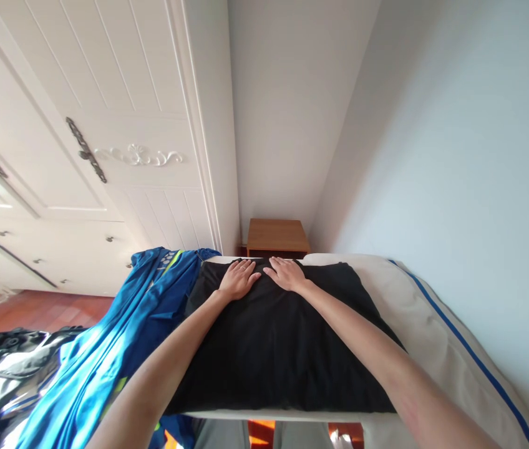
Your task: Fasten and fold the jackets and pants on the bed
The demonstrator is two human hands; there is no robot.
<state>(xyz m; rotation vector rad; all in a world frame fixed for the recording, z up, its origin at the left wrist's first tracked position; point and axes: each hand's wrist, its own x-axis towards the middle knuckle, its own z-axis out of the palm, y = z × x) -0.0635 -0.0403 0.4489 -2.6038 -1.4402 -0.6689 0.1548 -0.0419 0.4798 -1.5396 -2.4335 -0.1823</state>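
Observation:
A black cloth garment (283, 355) lies spread flat across a narrow padded surface in front of me. My left hand (239, 279) rests palm down on its far part, fingers stretched out, a ring on one finger. Beside it, a short gap to the right, my right hand (286, 273) also lies flat on the black cloth with its fingers extended. Neither hand grips anything. At the left edge of the black cloth, a blue garment (138, 324) with yellow-green trim drapes down toward the floor.
White wardrobe doors (119, 93) with dark metal handles stand at the left. A small wooden stand (277, 236) sits beyond the far edge. Beige fabric with a blue stripe (461, 343) runs along the right wall. Black and white clothes (16, 362) lie in a heap lower left.

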